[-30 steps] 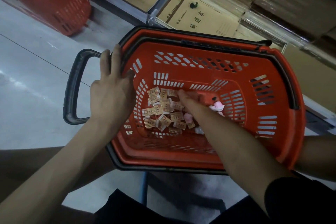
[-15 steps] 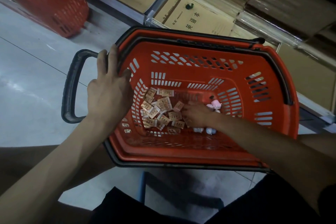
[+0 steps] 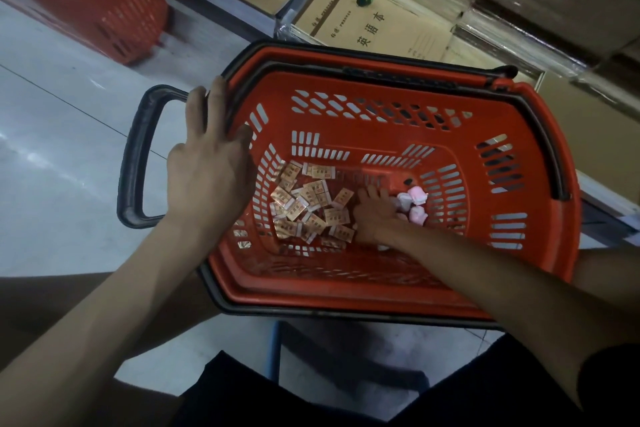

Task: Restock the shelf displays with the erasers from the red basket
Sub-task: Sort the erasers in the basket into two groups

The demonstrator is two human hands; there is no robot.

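Head | left hand flat on red basket rim | right hand (grip unclear) on erasers lying crisscross

Shop: shelved notebooks, shopping basket

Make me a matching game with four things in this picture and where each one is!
1 left hand
2 right hand
3 black loop handle
4 second red basket

a down among the erasers
b on the floor, top left
c on the near basket's rim
d sticking out from the near basket's left end

Pairs: 1-c, 2-a, 3-d, 4-b
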